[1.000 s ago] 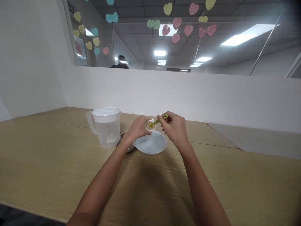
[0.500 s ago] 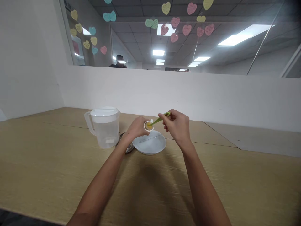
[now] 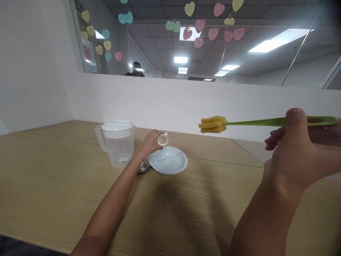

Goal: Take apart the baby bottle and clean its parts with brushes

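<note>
My left hand (image 3: 151, 143) is closed round a small white cup-like container (image 3: 163, 139) above the bowl. Its round mouth faces me and a small tab sticks up from the rim; my hand hides the rest. At the right, close to the camera, my right hand (image 3: 295, 153) grips a bottle brush (image 3: 253, 122) by its green handle. The yellow sponge head (image 3: 212, 124) points left, in the air well apart from the container. Under the container, a white bowl (image 3: 170, 169) stands on the table, with a thin line across its inside.
A translucent lidded pitcher (image 3: 119, 147) stands left of my left hand. Partly behind my left forearm lies a dark metal dish (image 3: 144, 169) with small white things. The wooden table (image 3: 53, 177) meets a white wall (image 3: 160, 99), with a window bearing heart-shaped notes above.
The sponge head has come out of the white container. My right hand has carried the brush right and towards me. My left hand has shifted slightly left, with the container tilted more towards me.
</note>
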{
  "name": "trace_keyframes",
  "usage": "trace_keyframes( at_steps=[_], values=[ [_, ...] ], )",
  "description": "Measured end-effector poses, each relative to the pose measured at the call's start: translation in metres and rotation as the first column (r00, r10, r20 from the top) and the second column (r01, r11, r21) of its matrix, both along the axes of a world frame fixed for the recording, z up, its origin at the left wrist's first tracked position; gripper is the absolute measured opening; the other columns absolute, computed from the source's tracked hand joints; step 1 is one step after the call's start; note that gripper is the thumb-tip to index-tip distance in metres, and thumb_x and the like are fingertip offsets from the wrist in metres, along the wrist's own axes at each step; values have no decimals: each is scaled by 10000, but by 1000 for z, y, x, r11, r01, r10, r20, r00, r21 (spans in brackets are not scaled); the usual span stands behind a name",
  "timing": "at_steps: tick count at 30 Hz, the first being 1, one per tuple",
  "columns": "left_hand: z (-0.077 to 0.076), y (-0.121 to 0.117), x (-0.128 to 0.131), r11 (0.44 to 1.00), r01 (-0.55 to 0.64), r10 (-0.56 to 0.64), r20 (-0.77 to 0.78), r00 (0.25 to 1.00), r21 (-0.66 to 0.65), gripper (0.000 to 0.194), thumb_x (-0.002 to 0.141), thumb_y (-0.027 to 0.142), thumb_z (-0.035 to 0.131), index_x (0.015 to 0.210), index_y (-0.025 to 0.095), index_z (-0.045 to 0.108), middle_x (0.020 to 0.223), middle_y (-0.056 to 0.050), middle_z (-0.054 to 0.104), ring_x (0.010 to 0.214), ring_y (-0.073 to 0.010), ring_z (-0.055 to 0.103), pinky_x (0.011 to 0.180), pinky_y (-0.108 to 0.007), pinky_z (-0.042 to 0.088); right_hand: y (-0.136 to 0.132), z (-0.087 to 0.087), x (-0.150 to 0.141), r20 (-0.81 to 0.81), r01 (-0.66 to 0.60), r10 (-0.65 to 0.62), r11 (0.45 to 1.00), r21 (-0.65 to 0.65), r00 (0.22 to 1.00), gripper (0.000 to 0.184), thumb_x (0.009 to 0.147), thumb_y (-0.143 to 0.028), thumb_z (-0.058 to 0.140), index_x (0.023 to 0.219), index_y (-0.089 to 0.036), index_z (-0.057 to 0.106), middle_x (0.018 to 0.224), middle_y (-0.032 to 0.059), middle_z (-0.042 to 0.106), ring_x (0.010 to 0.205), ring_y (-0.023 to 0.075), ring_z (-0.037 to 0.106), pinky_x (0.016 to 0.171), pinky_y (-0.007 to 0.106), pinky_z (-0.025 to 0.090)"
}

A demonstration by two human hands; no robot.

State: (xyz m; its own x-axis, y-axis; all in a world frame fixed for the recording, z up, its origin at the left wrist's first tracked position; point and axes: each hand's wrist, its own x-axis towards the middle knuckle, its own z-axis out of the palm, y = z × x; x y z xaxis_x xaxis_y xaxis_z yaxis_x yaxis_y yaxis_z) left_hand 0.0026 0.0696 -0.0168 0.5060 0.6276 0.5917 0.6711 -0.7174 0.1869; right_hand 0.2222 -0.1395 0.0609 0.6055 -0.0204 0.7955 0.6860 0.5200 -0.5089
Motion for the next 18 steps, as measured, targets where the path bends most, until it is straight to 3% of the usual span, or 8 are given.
trace_keyframes(
  at_steps=[1, 3, 7, 12, 18],
  values=[
    [-1, -2, 2, 1000, 30, -30, -13, 999, -5, 534, 576, 150, 668, 1102, 166, 582, 1018, -70, 585, 998, -223, 512, 854, -307, 410, 4, -2, 3, -50, 64, -61, 996, 67, 997, 247, 768, -327, 537, 590, -273, 375, 521, -29, 390, 439, 162, 493, 319, 298, 362],
    [-3, -6, 7, 997, 75, -75, -47, 996, -10, 564, 584, 120, 644, 1138, 180, 560, 1038, -65, 564, 985, -212, 518, 836, -300, 421, 16, -6, 7, -91, 39, -33, 997, 61, 995, 218, 735, -334, 582, 598, -252, 434, 516, -28, 391, 415, 153, 473, 305, 290, 339],
    [-9, -12, 16, 986, 133, -113, -182, 977, 100, 565, 619, 13, 544, 1149, 209, 543, 1097, -63, 527, 998, -199, 507, 852, -309, 398, 36, -12, 10, -104, -113, 102, 988, -107, 989, 215, 692, -365, 641, 617, -201, 526, 510, -18, 431, 420, 137, 463, 318, 269, 338],
    [-9, -15, 21, 951, 182, -89, -345, 934, 248, 575, 614, -104, 420, 1071, 217, 557, 1097, -64, 531, 1057, -204, 458, 908, -355, 328, 41, -12, 10, -138, -148, 127, 977, -151, 982, 206, 653, -325, 674, 593, -170, 551, 455, -28, 426, 397, 124, 453, 315, 243, 341],
    [-13, -14, 25, 915, 231, -94, -382, 919, 330, 504, 683, -108, 378, 1025, 210, 567, 1081, -62, 539, 1044, -189, 461, 907, -344, 302, 42, -14, 10, -110, -122, 105, 980, -160, 988, 230, 683, -371, 651, 613, -176, 551, 472, -42, 432, 403, 112, 461, 355, 236, 361]
  ],
)
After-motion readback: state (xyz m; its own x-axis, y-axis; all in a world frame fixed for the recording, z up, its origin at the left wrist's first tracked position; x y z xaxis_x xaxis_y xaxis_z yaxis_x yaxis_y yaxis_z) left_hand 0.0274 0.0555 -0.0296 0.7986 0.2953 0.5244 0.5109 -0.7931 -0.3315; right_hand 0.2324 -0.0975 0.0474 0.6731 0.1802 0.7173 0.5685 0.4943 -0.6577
